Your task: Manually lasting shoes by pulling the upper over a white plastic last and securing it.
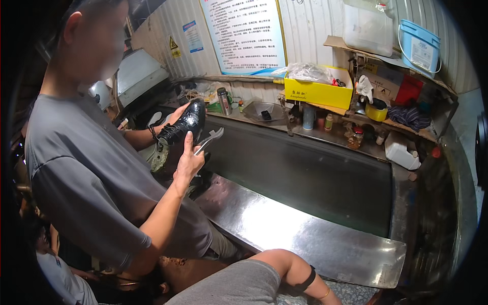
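Neither of my hands shows. At the lower edge a bent arm in a grey sleeve (234,285), with a black band (306,279) and a thin gold bracelet, runs out of the picture; its hand is cut off. A co-worker in a grey T-shirt (96,168) stands at the left. One of the co-worker's hands (175,116) holds up a glossy black lace-up shoe (191,121), with something greenish under its heel end. The other hand (189,163) grips a slim grey curved piece with a notched end (212,136), close beside the shoe.
A wide dark belt (300,173) crosses the middle, with a shiny metal plate (300,229) along its near side. Behind stand a steel flask (224,101), a metal tray (264,111), a yellow box (317,94), a blue bucket (419,48) and a white jug (400,151).
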